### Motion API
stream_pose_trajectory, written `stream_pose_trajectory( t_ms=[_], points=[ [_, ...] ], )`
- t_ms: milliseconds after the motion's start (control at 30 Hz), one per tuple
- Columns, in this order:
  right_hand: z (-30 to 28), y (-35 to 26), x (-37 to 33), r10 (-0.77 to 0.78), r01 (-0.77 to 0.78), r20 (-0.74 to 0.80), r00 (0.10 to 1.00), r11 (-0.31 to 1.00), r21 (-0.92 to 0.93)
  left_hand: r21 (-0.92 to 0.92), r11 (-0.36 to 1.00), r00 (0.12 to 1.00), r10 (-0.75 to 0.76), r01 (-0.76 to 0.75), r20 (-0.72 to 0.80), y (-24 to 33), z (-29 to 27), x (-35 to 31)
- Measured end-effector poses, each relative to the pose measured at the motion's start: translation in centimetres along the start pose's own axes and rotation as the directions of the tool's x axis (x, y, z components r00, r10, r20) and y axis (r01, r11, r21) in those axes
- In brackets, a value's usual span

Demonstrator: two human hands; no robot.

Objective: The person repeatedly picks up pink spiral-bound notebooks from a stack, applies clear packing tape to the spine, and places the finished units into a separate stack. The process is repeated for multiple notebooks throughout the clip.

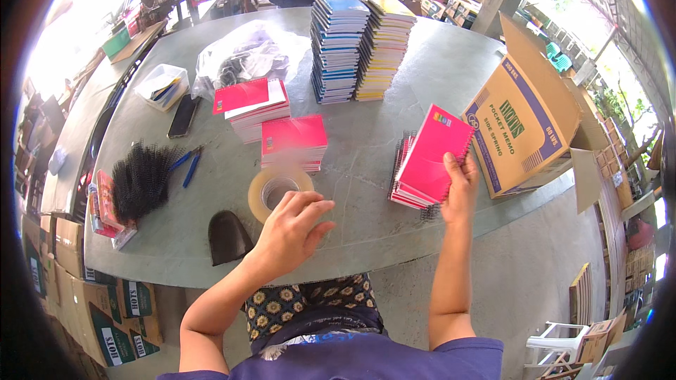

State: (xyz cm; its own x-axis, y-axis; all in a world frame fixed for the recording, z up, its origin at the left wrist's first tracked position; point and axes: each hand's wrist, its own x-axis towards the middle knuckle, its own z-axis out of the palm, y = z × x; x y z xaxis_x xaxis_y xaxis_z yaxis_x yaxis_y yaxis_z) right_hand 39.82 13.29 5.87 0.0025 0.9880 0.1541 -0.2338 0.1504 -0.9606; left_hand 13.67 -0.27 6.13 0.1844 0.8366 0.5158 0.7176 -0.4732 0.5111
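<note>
My right hand (pixel 460 193) grips a pink spiral-bound notebook (pixel 431 155) by its lower right edge, thumb on the cover. Under and beside it is a small pile of pink notebooks (pixel 410 195) with black spirals showing; whether the held one touches the pile is hard to tell. My left hand (pixel 290 231) hovers over the near part of the table, fingers loosely bent and apart, holding nothing. Just beyond it lies a roll of clear tape (pixel 258 193), partly hidden by the fingers. Past the tape stand two stacks of pink notebooks, a nearer one (pixel 294 134) and a farther one (pixel 246 95).
Tall stacks of blue (pixel 339 49) and yellow (pixel 386 49) notebooks stand at the back. An open cardboard box (pixel 521 127) is at the right. Leftward lie black spiral wires (pixel 144 179), blue-handled pliers (pixel 190 169), a phone (pixel 183 116), a plastic tub (pixel 162 88) and a dark curved piece (pixel 229 238).
</note>
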Motion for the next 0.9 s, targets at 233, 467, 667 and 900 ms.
stream_pose_trajectory(
  t_ms=[233, 467, 667, 900],
  points=[
    [-6.6, 7.3, 2.8, 0.049, -0.09, -0.117, 0.992, 0.92, -0.38, 0.009, 0.994, 0.989, -0.112, 0.112, 0.096, -2.1, 1.6, -2.8],
    [-4.5, 7.2, 1.6, -0.358, 0.034, -0.067, 0.931, 0.268, -0.963, 0.103, 0.969, 0.974, -0.224, 0.224, -0.011, -2.8, -1.2, -4.9],
    [6.5, 5.8, 0.4, -0.358, 0.479, 0.333, 0.872, 0.764, -0.433, 0.307, 0.777, 0.835, -0.516, 0.55, -0.189, -5.0, -5.5, -14.4],
    [20.8, 10.8, 2.3, -0.139, 0.769, 0.78, 0.61, 0.343, -0.54, 0.465, 0.709, 0.845, -0.49, 0.53, -0.216, -8.2, -0.7, -18.8]
  ],
)
